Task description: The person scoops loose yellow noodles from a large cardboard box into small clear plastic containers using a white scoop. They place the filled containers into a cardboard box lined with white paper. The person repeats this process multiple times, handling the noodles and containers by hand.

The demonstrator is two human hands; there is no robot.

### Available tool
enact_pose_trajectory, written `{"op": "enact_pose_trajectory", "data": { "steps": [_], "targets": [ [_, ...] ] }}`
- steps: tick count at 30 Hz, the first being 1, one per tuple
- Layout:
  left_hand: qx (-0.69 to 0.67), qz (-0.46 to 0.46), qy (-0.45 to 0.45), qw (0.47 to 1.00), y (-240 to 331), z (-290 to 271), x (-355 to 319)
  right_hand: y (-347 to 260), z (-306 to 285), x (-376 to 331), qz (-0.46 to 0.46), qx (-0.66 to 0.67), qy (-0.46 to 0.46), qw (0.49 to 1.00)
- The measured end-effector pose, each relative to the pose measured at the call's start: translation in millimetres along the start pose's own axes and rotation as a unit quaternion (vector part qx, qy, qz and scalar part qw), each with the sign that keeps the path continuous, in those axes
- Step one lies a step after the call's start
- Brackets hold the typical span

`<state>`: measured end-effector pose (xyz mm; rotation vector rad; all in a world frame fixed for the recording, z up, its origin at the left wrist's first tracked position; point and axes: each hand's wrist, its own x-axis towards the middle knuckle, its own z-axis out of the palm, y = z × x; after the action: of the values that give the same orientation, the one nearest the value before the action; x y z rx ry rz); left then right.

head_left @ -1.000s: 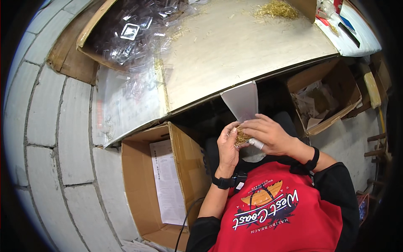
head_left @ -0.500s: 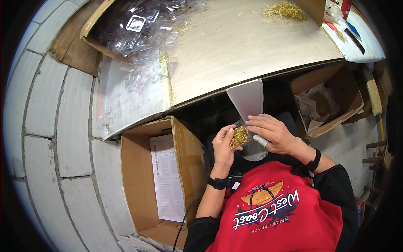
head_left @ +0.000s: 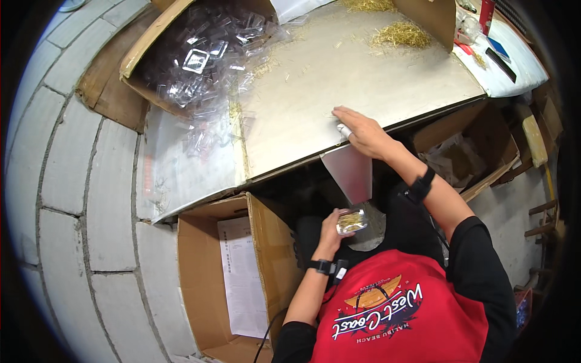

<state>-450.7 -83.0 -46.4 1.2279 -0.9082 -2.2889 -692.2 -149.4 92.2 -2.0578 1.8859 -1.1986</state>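
Low in front of my body, my left hand point(head_left: 330, 232) grips a small clear plastic box point(head_left: 353, 222) filled with thin golden pin-like pieces. Over the table's front edge, my right hand point(head_left: 365, 134) lies with fingers stretched out, a white wrap point(head_left: 344, 130) around one of them. It touches or nearly touches the tabletop and holds nothing that I can see. Just beneath it hangs a pale tapering chute point(head_left: 349, 172), its narrow end pointing down toward the box.
A cardboard box on its side point(head_left: 160, 42) spills clear plastic cases point(head_left: 209, 60) across the table's left. Golden pieces point(head_left: 399, 36) lie heaped at the back. Open cartons point(head_left: 272, 242) flank my legs, one point(head_left: 484, 172) at the right. Tools point(head_left: 499, 65) rest on a white cover.
My right hand has left the plastic box and moved up to the table edge. My left hand keeps the box, which has come lower and tilted; the view has shifted slightly.
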Motion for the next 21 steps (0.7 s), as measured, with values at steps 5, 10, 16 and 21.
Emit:
{"op": "enact_pose_trajectory", "data": {
  "steps": [5, 10, 16, 21],
  "targets": [
    [-0.058, 0.010, -0.050, 0.997, -4.0, 27.1, 29.1, -18.2, 1.4, -25.8, -0.093, -0.051, -0.075, 0.992],
    [-0.075, 0.026, -0.075, 0.994, 0.8, 36.7, 29.5, -57.5, -33.2, -109.7, -0.097, -0.018, -0.096, 0.990],
    [-0.055, -0.023, -0.101, 0.993, -3.2, 18.9, 1.6, -45.8, -56.9, -139.3, -0.001, 0.031, -0.069, 0.997],
    [0.014, 0.033, -0.085, 0.996, 21.0, 25.6, -29.1, -49.4, -46.1, -146.5, 0.023, 0.072, -0.087, 0.993]
  ]
}}
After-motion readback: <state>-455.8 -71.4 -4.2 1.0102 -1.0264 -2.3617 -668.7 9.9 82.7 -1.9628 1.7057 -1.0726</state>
